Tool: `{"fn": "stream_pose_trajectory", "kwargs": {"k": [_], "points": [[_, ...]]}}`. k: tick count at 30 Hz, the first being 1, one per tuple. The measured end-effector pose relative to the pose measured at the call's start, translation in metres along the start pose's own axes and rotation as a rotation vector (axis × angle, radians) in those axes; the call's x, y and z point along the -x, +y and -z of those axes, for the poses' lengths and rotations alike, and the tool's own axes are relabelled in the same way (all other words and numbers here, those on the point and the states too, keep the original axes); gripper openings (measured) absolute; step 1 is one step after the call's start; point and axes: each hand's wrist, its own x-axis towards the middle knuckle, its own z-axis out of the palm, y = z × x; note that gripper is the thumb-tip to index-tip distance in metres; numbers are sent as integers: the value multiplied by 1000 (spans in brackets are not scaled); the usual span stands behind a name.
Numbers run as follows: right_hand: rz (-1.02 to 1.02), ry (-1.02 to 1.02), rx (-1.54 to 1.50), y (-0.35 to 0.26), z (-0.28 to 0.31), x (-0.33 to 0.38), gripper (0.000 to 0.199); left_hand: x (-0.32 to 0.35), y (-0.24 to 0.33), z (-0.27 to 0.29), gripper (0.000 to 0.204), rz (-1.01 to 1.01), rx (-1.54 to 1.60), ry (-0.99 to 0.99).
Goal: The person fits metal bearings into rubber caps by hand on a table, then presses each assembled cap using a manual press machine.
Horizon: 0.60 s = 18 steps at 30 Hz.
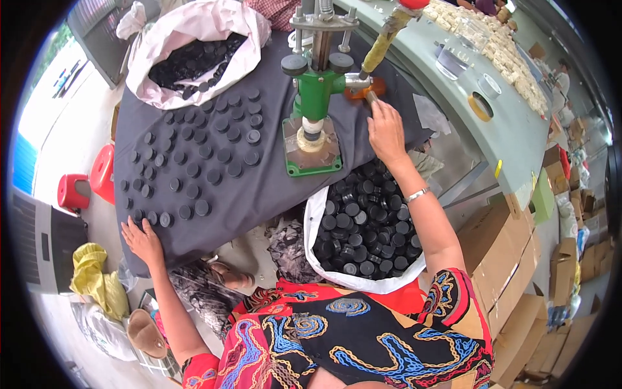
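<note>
Left hand loosely spread at cloth-covered tabletop's near-left edge, fingertips beside round black caps scattered there. Right hand at orange-ended handle beside green hand press; cannot tell whether gripping. White sack of caps below; pale pink sack, far left, also holding caps.

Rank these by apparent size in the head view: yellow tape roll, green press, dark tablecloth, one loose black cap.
1. Dark tablecloth
2. Green press
3. Yellow tape roll
4. Loose black cap
</note>
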Motion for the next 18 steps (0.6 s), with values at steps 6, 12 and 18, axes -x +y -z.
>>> {"fn": "stream_pose_trajectory", "kwargs": {"k": [6,12,18], "points": [[46,-155,142,5,-41,4,41,-2,-5,-9,54,-18,3,40],[102,-120,194,-3,-43,3,30,-5,-14,-9,56,6,9,10],[84,-106,172,-8,-41,4,29,-11,-10,-6,59,-1,-12,3]]}}
